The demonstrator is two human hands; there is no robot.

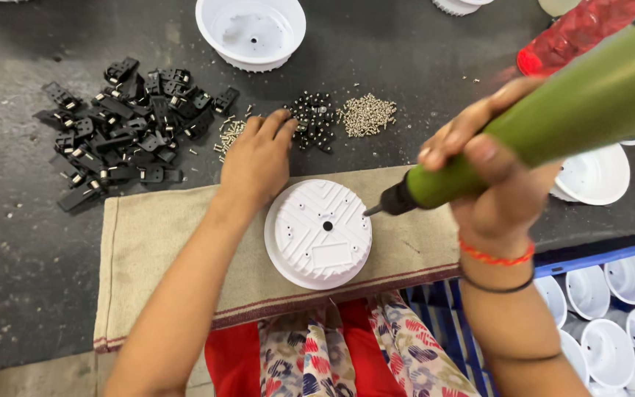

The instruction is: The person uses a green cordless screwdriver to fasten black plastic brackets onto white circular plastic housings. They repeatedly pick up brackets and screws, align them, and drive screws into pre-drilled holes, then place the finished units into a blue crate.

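Where the tan cloth (163, 242) covers the near edge of the dark desk (23, 265), the items stand as follows.

Item: round white plastic housing (318, 233), flat ribbed face up, small dark hole at its centre; lies on the cloth between the two hands.

Item: left hand (257, 158), palm down, fingers spread loosely and holding nothing that can be seen; fingertips reach past the cloth's far edge to the loose fasteners, just beside the housing's upper left rim.

Item: right hand (490, 173), closed around the green powered screwdriver (553, 117); the tool's dark tip (373, 209) points at the housing's right rim, very close to it; actual contact cannot be told. Wrist bears an orange thread band and a thin dark band.

Item: heap of small black screws (313, 119), just beyond the left fingertips.

Item: heap of silver screws (366, 115), right of the black heap; a smaller silver scatter (229, 134) lies left of the hand.

Item: pile of black plastic clips (123, 121), far left of the desk, well apart from the housing.

Item: white bowl-shaped shell (251, 31), open side up, at the far edge; another (595, 176) right of the right hand.

Item: blue crate (611, 316) of white shells, lower right, below desk level.

Item: red translucent object (575, 33), upper right, partly hidden behind the screwdriver.
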